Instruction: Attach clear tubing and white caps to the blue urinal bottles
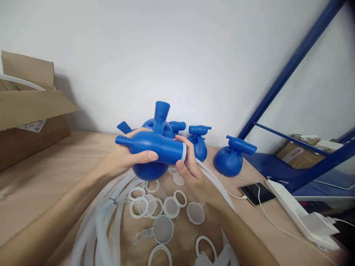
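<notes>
My left hand (127, 158) is wrapped round a blue plastic bottle-shaped piece (158, 146), held sideways with its ribbed narrow spout pointing left. At its wide right end sits a white ring-like cap (184, 151). My right hand (194, 171) pinches this cap with thumb and fingers, pressed against the blue rim. Behind and below the held piece is a round blue vessel (151, 170); whether the two are joined is hidden. Loose white rings (137, 193) and translucent round caps with straps (163, 229) lie on the table below my hands.
Coiled translucent tubing (105, 229) surrounds the loose caps. More blue vessels (227, 162) stand towards the wall. On the right are a phone (257, 194) with a cable, a white power strip (294, 210) and a blue metal rack (294, 53). An open cardboard box (33, 136) stands left.
</notes>
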Action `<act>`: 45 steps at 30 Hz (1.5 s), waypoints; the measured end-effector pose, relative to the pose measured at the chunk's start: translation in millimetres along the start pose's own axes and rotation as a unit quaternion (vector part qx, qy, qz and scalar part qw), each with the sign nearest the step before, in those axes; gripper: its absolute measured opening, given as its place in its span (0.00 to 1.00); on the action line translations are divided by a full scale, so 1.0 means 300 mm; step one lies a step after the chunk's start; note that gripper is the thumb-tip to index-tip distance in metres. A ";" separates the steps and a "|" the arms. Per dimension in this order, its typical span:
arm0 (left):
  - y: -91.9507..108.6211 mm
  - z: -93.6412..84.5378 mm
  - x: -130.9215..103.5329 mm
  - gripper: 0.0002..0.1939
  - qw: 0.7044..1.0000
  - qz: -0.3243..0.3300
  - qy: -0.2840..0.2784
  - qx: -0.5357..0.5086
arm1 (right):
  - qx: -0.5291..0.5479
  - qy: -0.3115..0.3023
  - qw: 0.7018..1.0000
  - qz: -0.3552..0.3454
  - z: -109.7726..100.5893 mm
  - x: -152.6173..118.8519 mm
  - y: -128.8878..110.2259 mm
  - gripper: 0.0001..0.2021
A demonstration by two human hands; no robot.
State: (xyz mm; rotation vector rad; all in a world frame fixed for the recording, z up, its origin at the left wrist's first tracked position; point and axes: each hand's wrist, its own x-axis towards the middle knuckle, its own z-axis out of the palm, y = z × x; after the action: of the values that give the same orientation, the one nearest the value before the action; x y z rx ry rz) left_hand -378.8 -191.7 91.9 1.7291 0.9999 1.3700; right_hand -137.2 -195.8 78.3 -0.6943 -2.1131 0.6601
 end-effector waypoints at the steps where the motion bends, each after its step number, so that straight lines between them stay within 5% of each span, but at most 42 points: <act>1: 0.001 -0.007 0.002 0.30 0.999 -0.006 -0.020 -0.025 | -0.026 -0.002 0.999 -0.030 -0.009 0.006 0.012 0.36; 4: -0.010 -0.025 0.004 0.32 0.989 -0.039 -0.080 -0.118 | -0.150 -0.007 0.983 -0.104 -0.039 0.025 0.064 0.53; 7: -0.046 -0.046 0.012 0.35 0.973 -0.093 -0.106 -0.183 | -0.225 -0.049 0.970 -0.079 -0.068 0.040 0.117 0.62; 11: -0.130 -0.074 0.030 0.36 0.964 -0.144 -0.077 -0.211 | -0.281 -0.125 0.950 -0.051 -0.087 0.058 0.163 0.62; 18: -0.229 -0.052 0.035 0.37 0.948 -0.199 -0.072 -0.238 | -0.299 -0.153 0.936 -0.110 -0.036 0.069 0.199 0.60; 26: -0.183 -0.010 0.041 0.41 0.943 -0.202 -0.106 -0.241 | -0.275 -0.070 0.948 -0.144 0.025 0.044 0.272 0.64; 32: -0.185 -0.005 0.023 0.46 0.952 -0.235 -0.043 -0.190 | -0.257 -0.084 0.954 -0.131 0.038 0.043 0.274 0.63; 39: -0.088 -0.007 0.015 0.46 0.974 -0.158 -0.159 0.018 | -0.287 -0.101 0.936 -0.175 0.077 0.034 0.319 0.42; 45: -0.061 0.022 0.007 0.59 0.980 -0.109 -0.158 0.043 | -0.251 -0.098 0.951 -0.149 0.078 0.018 0.318 0.52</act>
State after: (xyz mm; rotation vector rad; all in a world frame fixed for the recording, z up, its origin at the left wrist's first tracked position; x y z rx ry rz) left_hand -374.6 -182.1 75.4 1.7716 1.0422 0.8917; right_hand -135.1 -129.3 5.8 -0.5706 -2.5349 0.0156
